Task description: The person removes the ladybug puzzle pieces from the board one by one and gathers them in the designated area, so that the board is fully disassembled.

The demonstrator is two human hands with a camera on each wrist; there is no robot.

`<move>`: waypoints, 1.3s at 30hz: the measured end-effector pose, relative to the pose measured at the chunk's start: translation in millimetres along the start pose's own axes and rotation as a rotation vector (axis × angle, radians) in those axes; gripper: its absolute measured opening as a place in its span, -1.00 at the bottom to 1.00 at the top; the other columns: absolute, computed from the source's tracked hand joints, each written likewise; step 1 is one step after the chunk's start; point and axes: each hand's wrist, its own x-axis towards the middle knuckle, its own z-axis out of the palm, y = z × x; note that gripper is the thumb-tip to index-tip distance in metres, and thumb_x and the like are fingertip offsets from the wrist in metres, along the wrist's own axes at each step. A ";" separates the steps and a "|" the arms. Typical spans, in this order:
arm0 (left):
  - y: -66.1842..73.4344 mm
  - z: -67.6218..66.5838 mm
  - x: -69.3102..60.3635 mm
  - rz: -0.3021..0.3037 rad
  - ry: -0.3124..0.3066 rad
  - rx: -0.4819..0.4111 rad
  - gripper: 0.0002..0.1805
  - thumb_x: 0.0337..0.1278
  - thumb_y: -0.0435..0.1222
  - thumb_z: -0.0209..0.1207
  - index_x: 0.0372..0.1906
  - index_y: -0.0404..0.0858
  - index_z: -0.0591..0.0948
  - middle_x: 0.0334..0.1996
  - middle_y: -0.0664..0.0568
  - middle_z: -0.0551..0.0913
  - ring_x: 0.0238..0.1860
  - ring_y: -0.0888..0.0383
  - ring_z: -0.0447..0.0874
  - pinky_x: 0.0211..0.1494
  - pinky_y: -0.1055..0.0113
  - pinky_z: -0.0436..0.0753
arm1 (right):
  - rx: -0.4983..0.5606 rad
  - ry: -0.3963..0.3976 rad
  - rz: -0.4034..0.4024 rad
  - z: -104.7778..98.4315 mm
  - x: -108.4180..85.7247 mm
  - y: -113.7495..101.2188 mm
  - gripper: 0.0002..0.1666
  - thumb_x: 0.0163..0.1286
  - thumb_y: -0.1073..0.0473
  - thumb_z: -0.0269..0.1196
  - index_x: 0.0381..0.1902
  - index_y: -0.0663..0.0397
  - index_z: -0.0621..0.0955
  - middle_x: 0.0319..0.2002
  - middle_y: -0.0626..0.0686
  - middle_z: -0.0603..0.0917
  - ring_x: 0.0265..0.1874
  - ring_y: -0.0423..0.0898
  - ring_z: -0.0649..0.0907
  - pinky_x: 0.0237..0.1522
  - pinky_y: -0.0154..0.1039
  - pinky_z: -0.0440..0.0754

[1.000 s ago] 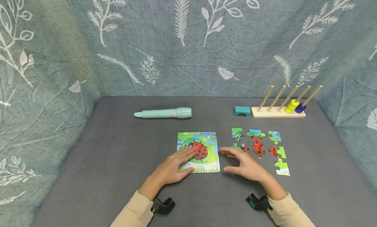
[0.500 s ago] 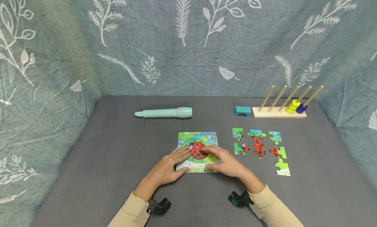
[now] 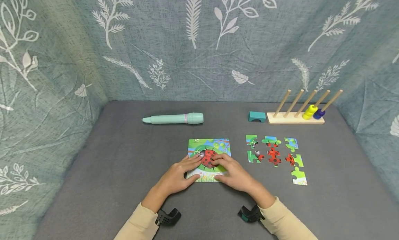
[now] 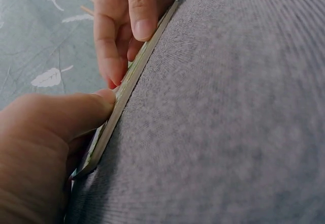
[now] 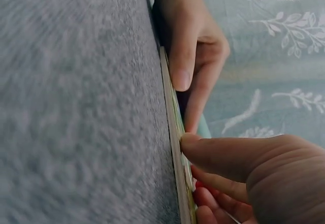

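Note:
A square ladybug jigsaw board [image 3: 209, 143] lies flat on the grey table in the head view. My left hand [image 3: 176, 175] rests on its left side, with fingertips on the ladybug picture. My right hand [image 3: 236, 175] rests on the right side, fingers bent a little over the picture. In the left wrist view, the left thumb [image 4: 81, 109] touches the board's near edge. The right thumb [image 5: 223, 153] touches that same edge in the right wrist view. Part of the picture is hidden under both hands.
Several loose jigsaw pieces [image 3: 274, 157] lie in rows right of the board. Behind stand a teal arch block [image 3: 257, 116] and a wooden peg stand [image 3: 285, 119] with yellow and blue beads. A mint-green microphone-shaped tube [image 3: 173, 119] lies at the back left.
My right hand has come left from beside the board onto its right part. The left hand has shifted slightly left and back toward the board's edge. The loose pieces have stayed put.

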 end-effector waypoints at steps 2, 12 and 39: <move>-0.4 -0.5 0.3 -0.003 -0.005 0.009 -0.47 0.11 -0.19 0.28 0.20 -0.29 0.54 0.25 -0.08 0.49 0.31 0.04 0.41 0.44 0.10 0.34 | 0.007 0.010 0.003 0.8 0.2 -1.8 -0.57 0.12 0.24 0.38 -0.01 0.17 0.60 0.13 0.07 0.51 0.15 0.02 0.52 0.19 -0.03 0.52; 1.4 -3.7 0.6 -0.006 -0.011 -0.006 -0.47 0.11 -0.20 0.29 0.19 -0.30 0.54 0.25 -0.09 0.49 0.31 0.04 0.41 0.44 0.11 0.33 | 0.051 0.053 0.090 5.6 -0.4 -10.1 -0.53 0.06 0.27 0.43 -0.05 0.13 0.57 0.08 0.07 0.49 0.03 0.00 0.55 0.06 -0.04 0.58; 1.3 -7.9 2.3 0.002 -0.010 -0.018 -0.47 0.10 -0.20 0.30 0.18 -0.31 0.55 0.23 -0.10 0.50 0.30 0.04 0.42 0.45 0.11 0.32 | 0.031 0.147 0.062 -3.7 0.2 -9.9 -0.53 -0.02 0.28 0.47 -0.09 0.10 0.59 -0.13 0.00 0.57 -0.12 -0.08 0.57 -0.05 -0.18 0.60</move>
